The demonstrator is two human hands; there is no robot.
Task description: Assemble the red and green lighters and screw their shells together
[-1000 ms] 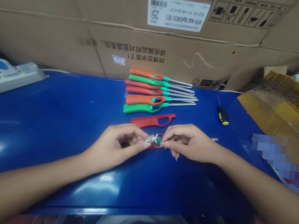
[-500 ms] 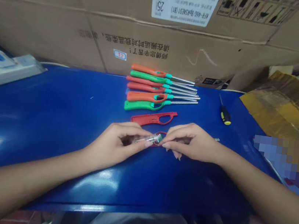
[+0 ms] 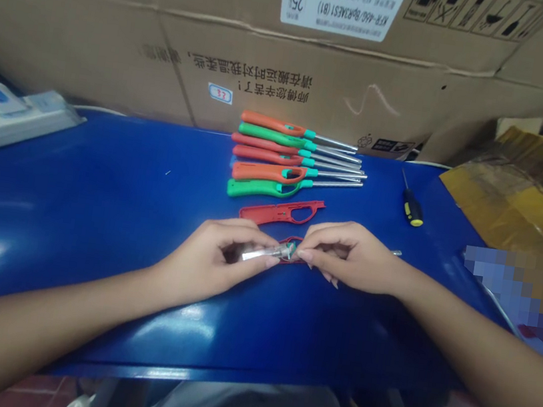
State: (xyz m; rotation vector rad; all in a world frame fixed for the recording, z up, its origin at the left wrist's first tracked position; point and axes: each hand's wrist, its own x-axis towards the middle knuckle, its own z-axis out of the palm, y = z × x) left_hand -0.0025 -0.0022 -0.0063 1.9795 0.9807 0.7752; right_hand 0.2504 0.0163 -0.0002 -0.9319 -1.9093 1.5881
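Observation:
A clear, shiny lighter fuel tank point(image 3: 260, 253) with a metal and green end is pinched between thumb and fingers of my left hand point(image 3: 224, 251). My right hand point(image 3: 342, 254) is closed at that green end, its thumb and forefinger pressed together; what they grip is hidden. Beneath both hands lies a red lighter shell half point(image 3: 291, 241), mostly covered. Past my right hand pokes the tip of a metal tube point(image 3: 397, 253). Another red shell half point(image 3: 280, 212) rests just beyond, its hollow side up.
Several orange, red and green long-necked lighters point(image 3: 268, 174) lie in a row farther back. A black and yellow screwdriver point(image 3: 411, 208) is on the right, near a taped carton point(image 3: 517, 177). On the left sits a power strip point(image 3: 35, 123). A large cardboard box point(image 3: 223, 42) stands behind.
The view has shifted slightly. The fuel tank has turned a little in my left hand and now catches bright light. My right hand's fingertips have moved slightly away from the green end.

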